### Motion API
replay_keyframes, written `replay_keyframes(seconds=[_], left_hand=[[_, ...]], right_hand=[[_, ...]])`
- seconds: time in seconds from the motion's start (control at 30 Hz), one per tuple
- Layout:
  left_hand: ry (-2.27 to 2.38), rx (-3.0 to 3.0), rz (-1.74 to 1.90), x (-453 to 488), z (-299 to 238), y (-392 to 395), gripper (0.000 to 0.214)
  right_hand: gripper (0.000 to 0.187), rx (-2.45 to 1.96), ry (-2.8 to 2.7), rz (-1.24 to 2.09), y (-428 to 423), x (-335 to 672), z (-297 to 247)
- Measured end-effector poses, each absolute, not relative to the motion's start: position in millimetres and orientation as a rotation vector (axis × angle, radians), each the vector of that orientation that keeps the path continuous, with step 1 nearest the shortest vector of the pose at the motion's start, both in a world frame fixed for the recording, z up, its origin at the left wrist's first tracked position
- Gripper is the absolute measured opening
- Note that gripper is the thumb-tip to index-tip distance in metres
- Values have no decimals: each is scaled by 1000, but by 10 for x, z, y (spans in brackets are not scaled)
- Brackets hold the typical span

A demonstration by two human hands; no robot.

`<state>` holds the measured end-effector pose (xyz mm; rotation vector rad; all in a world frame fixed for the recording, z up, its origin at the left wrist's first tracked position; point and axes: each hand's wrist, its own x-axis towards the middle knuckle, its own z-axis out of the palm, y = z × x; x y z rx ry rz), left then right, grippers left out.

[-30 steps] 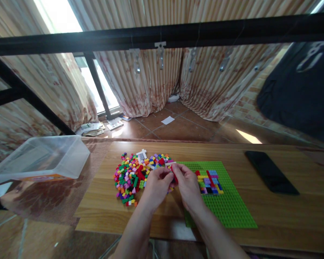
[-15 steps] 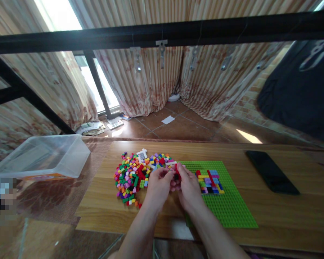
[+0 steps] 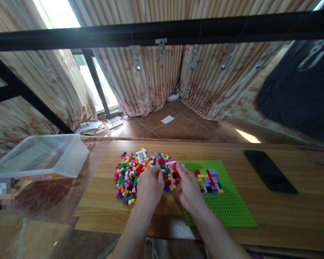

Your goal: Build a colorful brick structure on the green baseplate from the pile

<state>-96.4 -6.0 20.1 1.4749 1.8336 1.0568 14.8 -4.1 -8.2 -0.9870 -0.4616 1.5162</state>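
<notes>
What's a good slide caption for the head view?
Right hand holding red and black bricks by the green plate, left hand near the brick pile.

Black phone [image 3: 270, 171] is lying on table [image 3: 286, 216], right. Clear bin [image 3: 67, 154] is sitting left. Curtains [image 3: 140, 79] are hanging far, behind black bar [image 3: 110, 35]. Papers [image 3: 89, 127] are lying on floor [image 3: 186, 126], far left.

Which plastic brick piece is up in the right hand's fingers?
The red-and-black plastic brick piece, pinched in the bare right hand, unlike those lying in the multicoloured loose brick pile or set on the green studded plastic baseplate.
</notes>
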Motion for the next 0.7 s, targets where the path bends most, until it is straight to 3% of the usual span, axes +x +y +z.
replay_keyframes(seconds=[0.13, 0.23, 0.37, 0.7], left_hand=[[1837, 1589, 862, -969, 241, -46, 24], [1564, 1529, 903, -946, 230, -46, 30], [1340, 1402, 958, -918, 178, -50, 24], [1422, 1083, 1191, -871, 247, -45, 14]], right_hand=[[34, -1090, -605, 1385, -45, 140, -94], [34, -1103, -715, 1324, -45, 145, -100], [33, -1124, -771, 1286, -50, 147, -105], [32, -1166, -748, 1174, -55, 149, -80]])
